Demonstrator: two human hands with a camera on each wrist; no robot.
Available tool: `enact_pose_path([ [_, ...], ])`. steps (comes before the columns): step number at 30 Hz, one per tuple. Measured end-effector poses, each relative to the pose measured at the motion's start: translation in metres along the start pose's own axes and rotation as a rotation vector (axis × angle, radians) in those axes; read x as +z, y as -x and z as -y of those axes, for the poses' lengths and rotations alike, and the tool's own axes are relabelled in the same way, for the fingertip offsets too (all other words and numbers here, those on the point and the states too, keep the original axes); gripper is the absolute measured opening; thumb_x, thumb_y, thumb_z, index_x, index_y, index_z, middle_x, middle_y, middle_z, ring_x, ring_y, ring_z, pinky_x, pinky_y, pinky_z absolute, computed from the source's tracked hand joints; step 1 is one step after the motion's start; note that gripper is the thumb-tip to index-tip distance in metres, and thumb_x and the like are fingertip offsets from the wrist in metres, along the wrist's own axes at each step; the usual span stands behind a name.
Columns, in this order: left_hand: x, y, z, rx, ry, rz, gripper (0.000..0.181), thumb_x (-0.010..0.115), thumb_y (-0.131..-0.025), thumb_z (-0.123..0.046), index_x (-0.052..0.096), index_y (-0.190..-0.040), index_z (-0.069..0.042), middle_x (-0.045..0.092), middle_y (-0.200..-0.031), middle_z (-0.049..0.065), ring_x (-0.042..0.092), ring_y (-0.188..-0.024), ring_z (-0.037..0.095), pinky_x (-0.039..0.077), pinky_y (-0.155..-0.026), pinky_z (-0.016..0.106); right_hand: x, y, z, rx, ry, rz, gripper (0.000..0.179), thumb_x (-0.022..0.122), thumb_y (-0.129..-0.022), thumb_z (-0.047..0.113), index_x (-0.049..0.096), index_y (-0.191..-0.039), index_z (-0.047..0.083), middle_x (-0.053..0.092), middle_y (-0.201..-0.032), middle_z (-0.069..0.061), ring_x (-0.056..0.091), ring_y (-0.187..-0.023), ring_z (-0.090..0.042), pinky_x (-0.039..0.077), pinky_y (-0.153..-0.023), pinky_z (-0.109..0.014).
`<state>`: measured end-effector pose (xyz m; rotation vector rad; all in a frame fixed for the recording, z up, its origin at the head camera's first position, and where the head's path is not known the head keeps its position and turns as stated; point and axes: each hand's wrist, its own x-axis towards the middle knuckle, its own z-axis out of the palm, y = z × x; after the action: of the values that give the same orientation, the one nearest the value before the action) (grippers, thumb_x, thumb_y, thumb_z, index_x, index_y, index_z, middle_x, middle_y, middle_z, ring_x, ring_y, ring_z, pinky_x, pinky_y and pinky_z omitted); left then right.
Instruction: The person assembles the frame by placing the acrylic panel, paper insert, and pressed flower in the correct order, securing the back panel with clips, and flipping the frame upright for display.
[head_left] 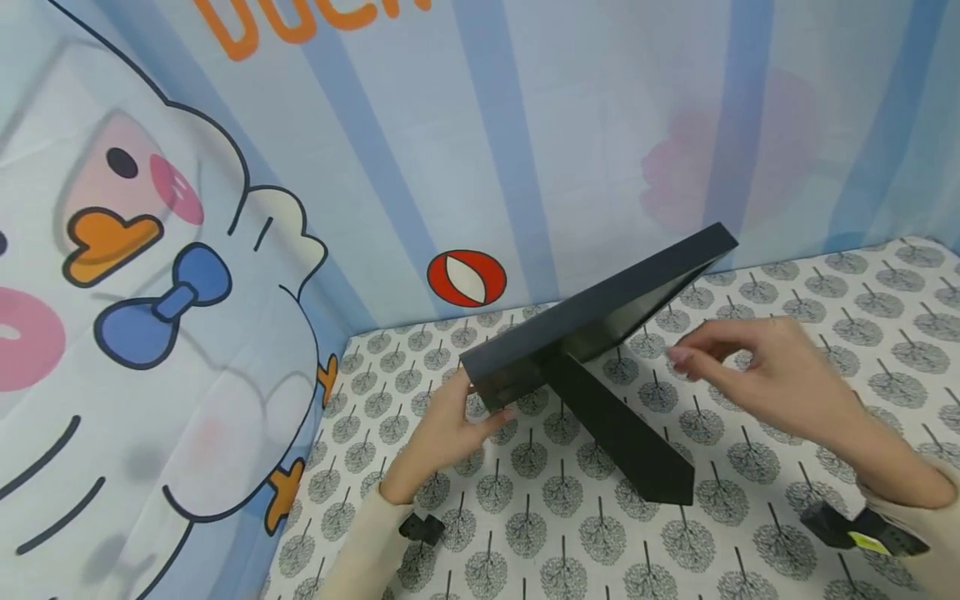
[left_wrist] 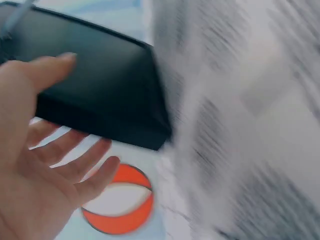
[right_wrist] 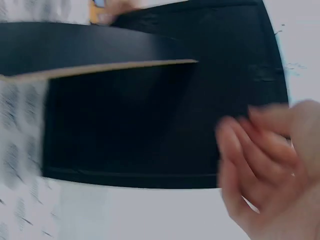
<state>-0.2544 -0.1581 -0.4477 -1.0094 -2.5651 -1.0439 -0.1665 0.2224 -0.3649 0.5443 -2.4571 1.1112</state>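
Observation:
A black picture frame (head_left: 600,321) stands tilted on the tablecloth, its back towards me. From that back a dark easel leg (head_left: 618,433) slants down to the cloth, and the right wrist view shows the leg's pale cut edge. My left hand (head_left: 450,425) holds the frame's left side, thumb (left_wrist: 55,70) over the back and fingers round the outer edge. To the right, my right hand (head_left: 765,375) hovers apart from the frame, its fingers (right_wrist: 240,150) loosely bent with nothing between them. The frame's front is hidden.
A white tablecloth (head_left: 525,533) with a grey tree print covers the table. Behind it hangs a blue and white curtain (head_left: 600,150) with a large cartoon duck (head_left: 225,400) at the left and a printed red and white ball (head_left: 467,277).

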Motion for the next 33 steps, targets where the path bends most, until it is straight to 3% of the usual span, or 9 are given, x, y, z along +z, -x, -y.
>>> enact_pose_path([
  [3,-0.003,0.004,0.016,-0.101,-0.061,0.13,0.06,0.083,-0.092,-0.021,0.057,-0.145,-0.032,0.07,-0.133,-0.002,0.069,-0.121,0.02,0.06,-0.103,0.046,-0.015,-0.004,0.011,0.054,0.02,-0.275,0.008,0.076,-0.098,0.018,0.082,-0.102,0.015,0.07,-0.085,0.033,0.062,-0.07,0.011,0.045,-0.055,-0.012],
  [6,0.0,0.005,0.028,-0.13,-0.09,0.199,0.043,0.081,-0.094,-0.021,0.067,-0.134,-0.025,0.075,-0.12,-0.001,0.072,-0.105,0.019,0.062,-0.092,0.043,-0.023,-0.011,0.016,0.144,0.001,-0.388,0.026,0.073,-0.1,0.026,0.076,-0.119,0.007,0.068,-0.1,0.03,0.058,-0.083,0.018,0.044,-0.072,-0.005],
  [9,0.003,0.003,0.035,-0.135,-0.14,0.232,0.026,0.079,-0.095,-0.021,0.074,-0.121,-0.019,0.078,-0.109,-0.001,0.072,-0.094,0.014,0.062,-0.084,0.035,-0.027,-0.019,0.018,0.228,-0.036,-0.346,0.044,0.067,-0.104,0.036,0.067,-0.138,0.008,0.073,-0.124,0.003,0.056,-0.094,0.018,0.042,-0.082,-0.002],
  [12,0.004,0.0,0.038,-0.145,-0.177,0.253,0.017,0.076,-0.097,-0.018,0.077,-0.113,-0.014,0.079,-0.098,0.001,0.071,-0.079,0.011,0.061,-0.073,0.029,-0.028,-0.028,0.019,0.281,-0.054,-0.275,0.048,0.059,-0.107,0.046,0.066,-0.142,0.015,0.074,-0.128,-0.016,0.059,-0.092,0.015,0.044,-0.079,-0.005],
  [15,0.004,-0.003,0.038,-0.132,-0.212,0.264,0.019,0.075,-0.097,-0.017,0.079,-0.114,-0.01,0.081,-0.093,0.005,0.072,-0.071,0.012,0.059,-0.067,0.025,-0.028,-0.036,0.019,0.303,-0.051,-0.242,0.044,0.057,-0.106,0.052,0.076,-0.129,0.019,0.08,-0.112,-0.012,0.065,-0.081,0.007,0.049,-0.068,-0.015],
  [18,0.002,-0.001,0.035,-0.083,-0.249,0.252,0.017,0.078,-0.095,-0.017,0.079,-0.109,-0.008,0.082,-0.091,0.009,0.074,-0.07,0.014,0.059,-0.064,0.02,-0.029,-0.043,0.018,0.334,-0.063,-0.205,0.048,0.056,-0.105,0.058,0.079,-0.123,0.019,0.082,-0.11,-0.01,0.067,-0.076,0.005,0.052,-0.062,-0.021],
  [22,-0.002,0.01,0.027,-0.063,-0.297,0.233,0.013,0.081,-0.093,-0.017,0.079,-0.1,-0.006,0.081,-0.084,0.009,0.062,-0.054,0.007,0.048,-0.049,0.014,-0.032,-0.056,0.011,0.378,-0.174,-0.106,0.058,0.053,-0.104,0.063,0.069,-0.14,0.02,0.077,-0.128,-0.005,0.07,-0.089,0.014,0.06,-0.083,-0.021],
  [26,-0.002,0.018,0.013,-0.07,-0.348,0.245,0.017,0.08,-0.094,-0.018,0.08,-0.105,-0.005,0.081,-0.084,0.008,0.042,-0.045,-0.002,0.035,-0.039,0.013,-0.033,-0.072,-0.001,0.37,-0.327,-0.057,0.061,0.054,-0.105,0.059,0.064,-0.145,0.014,0.076,-0.131,0.005,0.072,-0.1,0.011,0.059,-0.097,-0.019],
  [33,0.009,0.031,-0.012,-0.073,-0.423,0.244,0.018,0.077,-0.096,-0.018,0.078,-0.102,-0.001,0.08,-0.085,0.01,0.052,-0.052,-0.001,0.042,-0.045,0.008,-0.031,-0.099,-0.016,0.414,-0.365,-0.017,0.07,0.054,-0.101,0.066,0.061,-0.149,0.015,0.074,-0.137,-0.001,0.074,-0.1,0.005,0.06,-0.091,-0.015],
])
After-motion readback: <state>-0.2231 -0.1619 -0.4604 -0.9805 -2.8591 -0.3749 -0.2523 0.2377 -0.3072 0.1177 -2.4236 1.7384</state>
